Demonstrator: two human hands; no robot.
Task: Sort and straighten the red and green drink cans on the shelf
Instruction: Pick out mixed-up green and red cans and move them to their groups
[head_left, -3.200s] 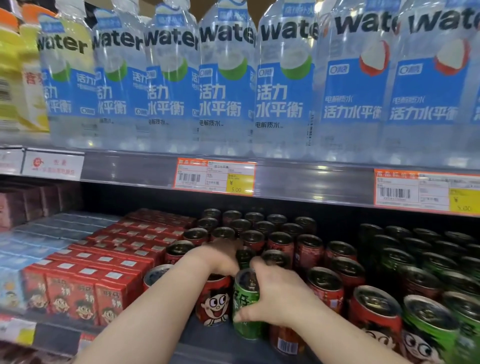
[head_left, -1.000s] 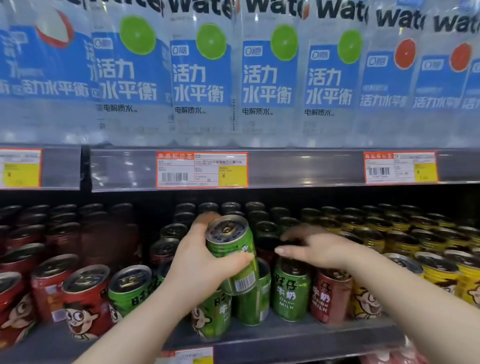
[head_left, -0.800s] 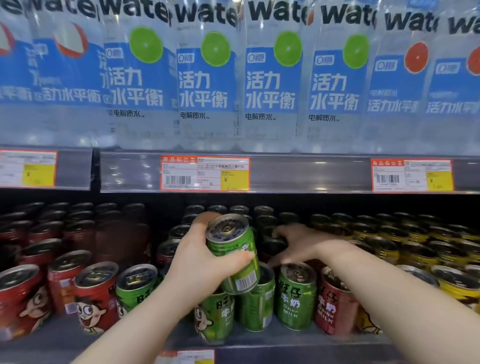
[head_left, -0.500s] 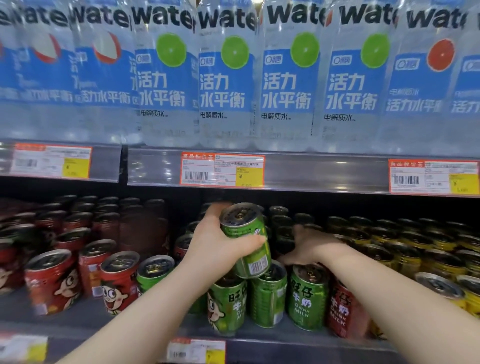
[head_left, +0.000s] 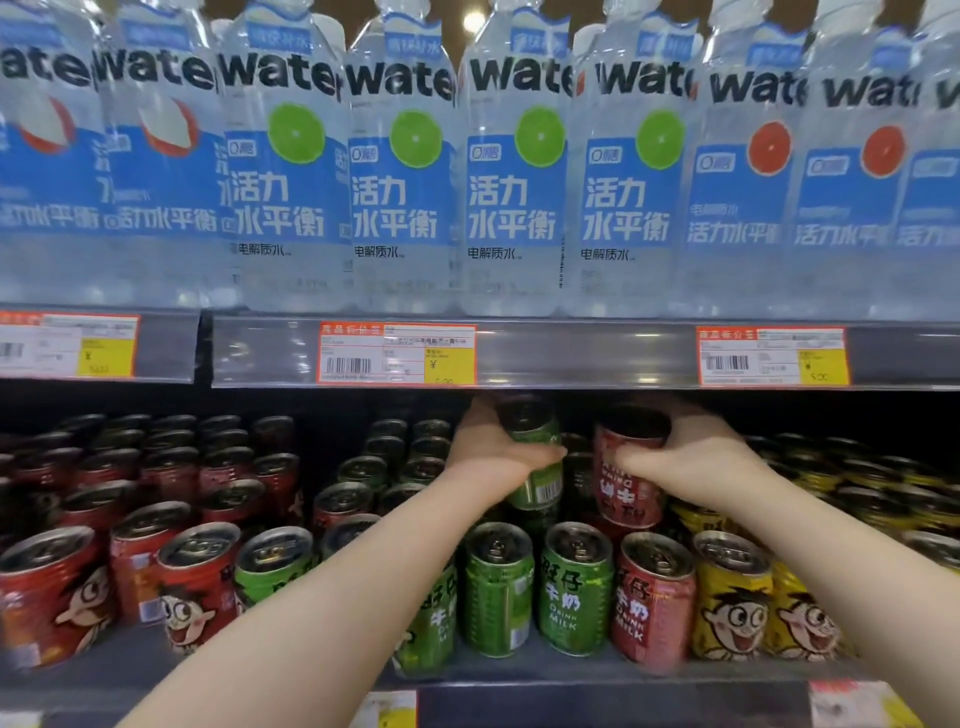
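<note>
- Two cans are being held above the rows: a green can (head_left: 537, 467) is still being gripped by the left hand (head_left: 493, 457), and a red can (head_left: 628, 480), untouched half a second ago, is now being gripped by the right hand (head_left: 696, 462).
- A colour swap is probably being prepared.
- The shelf (head_left: 545, 673) is being kept with red cans (head_left: 52, 587) left, green cans (head_left: 498, 587) in the middle and yellow cans (head_left: 727, 597) right.

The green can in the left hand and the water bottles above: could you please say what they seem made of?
Green can: probably metal, glossy printed wall, like the silver-lidded cans below. Water bottles: apparently clear plastic, see-through walls, glossy blue labels.
</note>
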